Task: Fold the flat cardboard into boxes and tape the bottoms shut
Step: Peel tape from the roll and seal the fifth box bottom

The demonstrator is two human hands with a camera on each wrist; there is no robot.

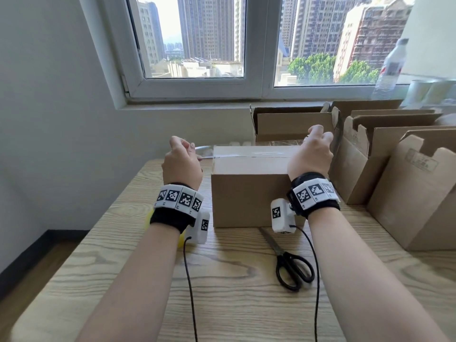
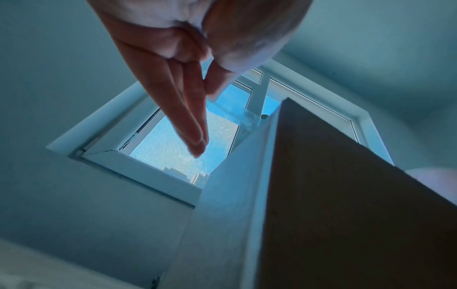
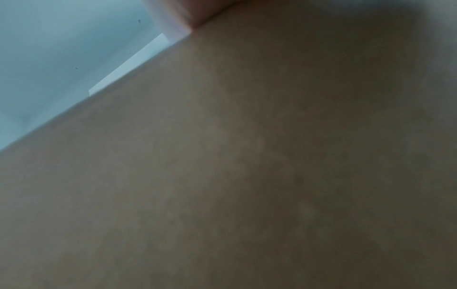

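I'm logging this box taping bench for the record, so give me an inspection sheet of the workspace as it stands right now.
Surface: wooden table, light grain.
Job's things: closed box at centre; clear tape stretched over its top seam. Scissors lie shut in front of it.
Clutter: folded open boxes grouped to the right; something yellow mostly hidden under the left wrist.
Grippers: left hand pinches the tape's free end off the box's left edge; right hand curled at the box's right end, what it grips is hidden.
Cables: black cable hangs from each wrist camera.
Surroundings: window, plastic bottle on the sill.
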